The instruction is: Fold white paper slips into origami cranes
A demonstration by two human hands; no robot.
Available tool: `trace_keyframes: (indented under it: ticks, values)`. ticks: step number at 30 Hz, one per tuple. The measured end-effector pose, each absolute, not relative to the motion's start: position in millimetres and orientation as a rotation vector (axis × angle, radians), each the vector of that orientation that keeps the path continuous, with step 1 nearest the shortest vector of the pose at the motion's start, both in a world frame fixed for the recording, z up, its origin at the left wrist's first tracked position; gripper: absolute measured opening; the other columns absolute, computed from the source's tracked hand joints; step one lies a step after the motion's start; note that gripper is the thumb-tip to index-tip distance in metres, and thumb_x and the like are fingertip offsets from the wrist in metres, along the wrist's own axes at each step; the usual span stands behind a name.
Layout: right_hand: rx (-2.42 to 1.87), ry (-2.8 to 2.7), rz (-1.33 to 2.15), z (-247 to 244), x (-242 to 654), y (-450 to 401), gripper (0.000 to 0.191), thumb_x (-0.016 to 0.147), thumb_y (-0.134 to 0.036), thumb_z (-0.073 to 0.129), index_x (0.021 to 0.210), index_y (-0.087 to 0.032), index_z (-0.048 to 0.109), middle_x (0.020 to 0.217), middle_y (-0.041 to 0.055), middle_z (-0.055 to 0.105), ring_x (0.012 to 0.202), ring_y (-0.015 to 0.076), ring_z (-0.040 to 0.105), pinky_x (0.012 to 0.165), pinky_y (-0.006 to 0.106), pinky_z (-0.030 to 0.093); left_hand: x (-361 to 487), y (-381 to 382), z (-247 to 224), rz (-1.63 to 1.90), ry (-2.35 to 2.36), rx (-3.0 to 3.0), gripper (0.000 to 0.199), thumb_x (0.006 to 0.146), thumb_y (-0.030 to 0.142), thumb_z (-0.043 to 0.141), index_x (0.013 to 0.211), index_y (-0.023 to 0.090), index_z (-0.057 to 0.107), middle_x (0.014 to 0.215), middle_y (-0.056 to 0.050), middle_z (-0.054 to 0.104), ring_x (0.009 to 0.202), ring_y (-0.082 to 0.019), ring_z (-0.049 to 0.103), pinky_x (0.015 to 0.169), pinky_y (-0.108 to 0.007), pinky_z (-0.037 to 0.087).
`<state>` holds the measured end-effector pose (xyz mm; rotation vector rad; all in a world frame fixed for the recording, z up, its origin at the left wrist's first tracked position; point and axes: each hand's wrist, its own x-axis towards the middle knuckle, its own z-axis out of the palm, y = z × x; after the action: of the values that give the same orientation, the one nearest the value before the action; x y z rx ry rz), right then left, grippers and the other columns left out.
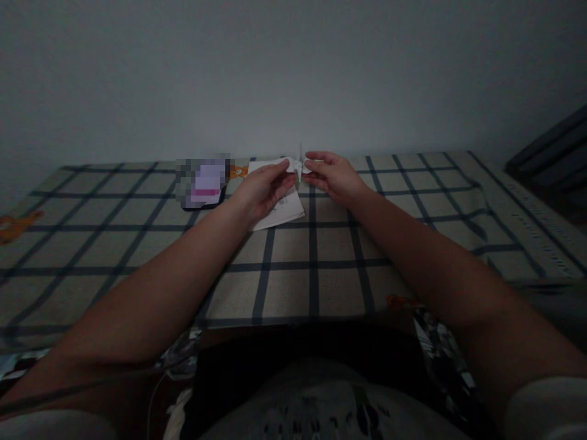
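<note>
Between my two hands is a small piece of folded white paper (299,166), with a thin point sticking up from its middle. My left hand (268,186) pinches its left side between thumb and fingers. On the other side, my right hand (332,174) grips the right edge in the same way, the index finger raised above it. Beneath my left hand lies a printed paper sheet or booklet (287,208), partly covered by that hand. The fine folds of the white paper are too small and dim to make out.
A checked tablecloth (312,281) covers the table, which meets a plain wall (293,73) at the back. Left of the sheet lies a phone-like device (206,183) with a lit screen, partly blurred. A dark slatted object (550,146) stands at the far right.
</note>
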<state>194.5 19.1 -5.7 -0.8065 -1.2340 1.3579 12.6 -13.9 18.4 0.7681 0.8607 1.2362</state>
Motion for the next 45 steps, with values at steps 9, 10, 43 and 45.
trace_keyframes:
  ticks: [9,10,43,45]
  values:
    - [-0.789,-1.116,1.428,-2,199,21,0.020,0.095,-0.026,0.071,0.114,-0.022,0.064,0.106,0.0037,0.079,0.091,0.0129,0.077,0.095,0.032,0.066,9,-11,22,1.177,0.807,0.610,0.016,0.103,0.019,0.061,0.090,0.017,0.069,0.067,0.000,0.070,0.055,-0.005,0.066,0.063,-0.010,0.058]
    - [-0.781,-1.127,1.437,-1,200,21,0.020,0.096,-0.027,0.071,0.114,-0.023,0.064,0.107,0.0036,0.079,0.092,0.0130,0.077,0.096,0.032,0.066,9,-11,22,1.187,0.815,0.621,0.014,0.103,0.019,0.062,0.092,0.018,0.070,0.067,0.001,0.070,0.056,-0.005,0.067,0.064,-0.011,0.058]
    - [-1.591,-1.210,0.553,-2,291,65,0.034,0.086,-0.008,0.055,0.116,-0.012,0.071,0.080,0.0047,0.070,0.066,0.0180,0.064,0.076,0.035,0.056,4,-17,21,1.003,0.787,0.799,0.029,0.100,0.028,0.056,0.093,0.010,0.076,0.081,-0.009,0.077,0.062,-0.012,0.071,0.064,-0.023,0.060]
    - [-1.684,-1.284,0.480,-7,296,67,0.037,0.087,-0.009,0.056,0.121,-0.010,0.071,0.094,0.0107,0.075,0.079,0.0215,0.069,0.084,0.037,0.056,4,-16,19,1.004,0.782,0.798,0.028,0.100,0.028,0.056,0.093,0.011,0.076,0.081,-0.009,0.077,0.062,-0.012,0.071,0.065,-0.024,0.061]
